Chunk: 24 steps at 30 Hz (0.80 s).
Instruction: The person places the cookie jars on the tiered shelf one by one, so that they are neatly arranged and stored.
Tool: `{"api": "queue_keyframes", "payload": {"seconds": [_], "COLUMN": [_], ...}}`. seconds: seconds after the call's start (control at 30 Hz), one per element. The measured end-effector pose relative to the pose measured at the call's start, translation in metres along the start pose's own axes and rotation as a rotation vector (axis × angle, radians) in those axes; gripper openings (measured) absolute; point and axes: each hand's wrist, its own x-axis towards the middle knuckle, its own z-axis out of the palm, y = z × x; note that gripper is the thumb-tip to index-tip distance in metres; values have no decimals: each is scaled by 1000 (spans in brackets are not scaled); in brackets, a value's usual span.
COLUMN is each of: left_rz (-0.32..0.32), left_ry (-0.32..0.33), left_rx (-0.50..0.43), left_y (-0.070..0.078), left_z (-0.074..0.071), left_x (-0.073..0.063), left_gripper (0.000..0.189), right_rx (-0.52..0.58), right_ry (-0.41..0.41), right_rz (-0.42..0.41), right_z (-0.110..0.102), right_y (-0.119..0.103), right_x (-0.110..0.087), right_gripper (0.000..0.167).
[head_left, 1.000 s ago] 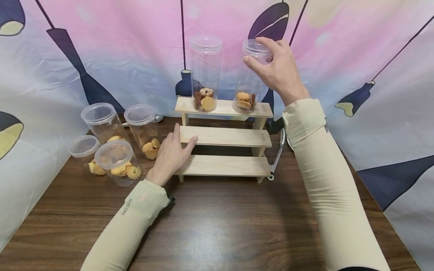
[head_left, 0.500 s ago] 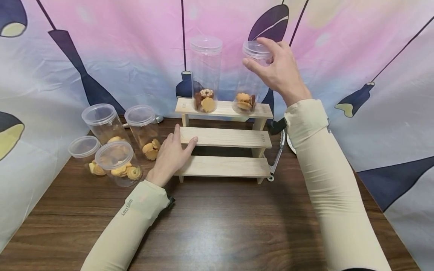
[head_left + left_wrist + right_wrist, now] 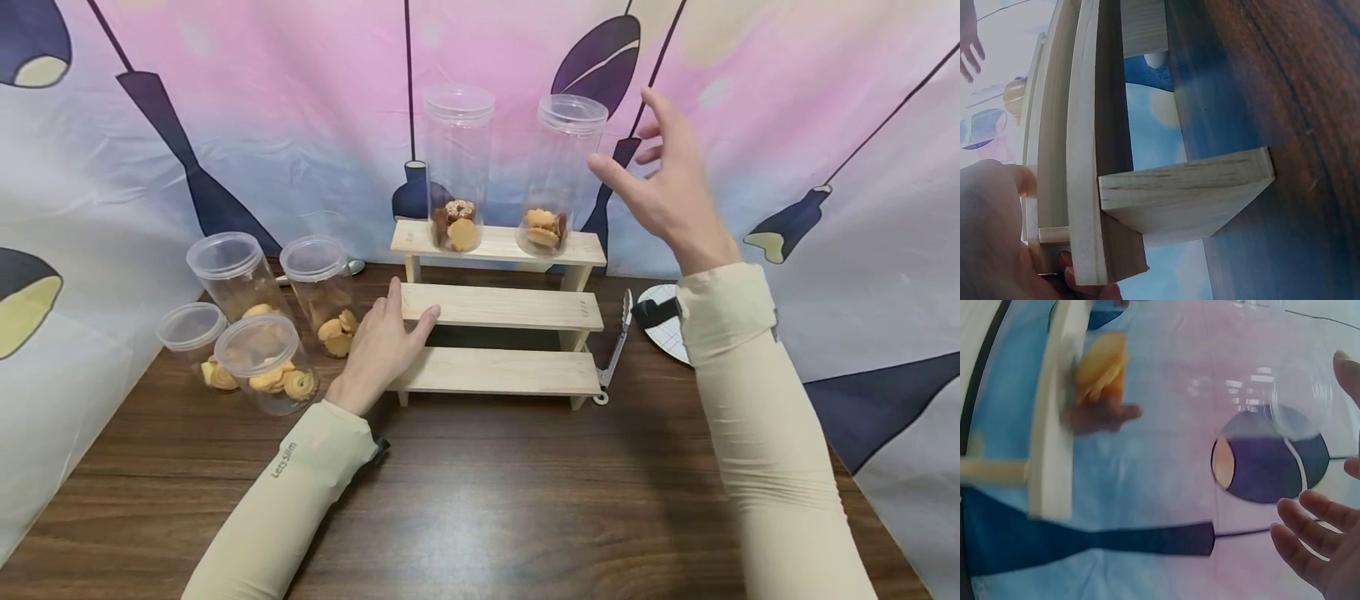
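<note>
A three-step wooden display stand (image 3: pixel 498 307) stands on the table. My left hand (image 3: pixel 382 346) grips its left end, the thumb over the middle step; in the left wrist view, fingertips (image 3: pixel 1069 275) show around the step ends. Two tall clear lidded jars stand on the top step: the left jar (image 3: pixel 459 167) and the right jar (image 3: pixel 564 171), each with a few cookies at the bottom. My right hand (image 3: pixel 671 179) is in the air just right of the right jar, apart from it, thumb and fingers spread and holding nothing.
Several lidded cookie jars (image 3: pixel 262 362) stand on the table left of the stand. Metal tongs (image 3: pixel 618 350) and a white grid-patterned round plate (image 3: pixel 666 327) lie to its right. A spoon (image 3: pixel 356 267) lies behind the left jars. A printed cloth (image 3: pixel 300 100) hangs behind.
My right hand has let go of the right jar's lid and moved to the right. The jar stays on the top step. My left hand has kept its place on the stand.
</note>
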Motion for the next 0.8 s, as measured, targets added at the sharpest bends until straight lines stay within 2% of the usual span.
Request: {"api": "queue_keyframes", "payload": {"seconds": [0.2, 0.4, 0.67, 0.8], "left_rz": [-10, -18, -21, -19], "left_ry": [-4, 1, -15, -10], "left_rx": [0, -6, 3, 8], "left_y": [-1, -1, 0, 2], "left_z": [0, -1, 0, -1], "left_x": [-1, -1, -2, -2], "left_gripper": [97, 98, 99, 99], "right_rx": [-9, -9, 1, -19], "right_ry": [17, -9, -56, -70], "right_rz": [-12, -7, 52, 100], "right_z": [-11, -10, 10, 24], "right_y": [20, 40, 71, 83], "right_x": [-20, -40, -70, -86], "right_gripper": [82, 79, 79, 72]}}
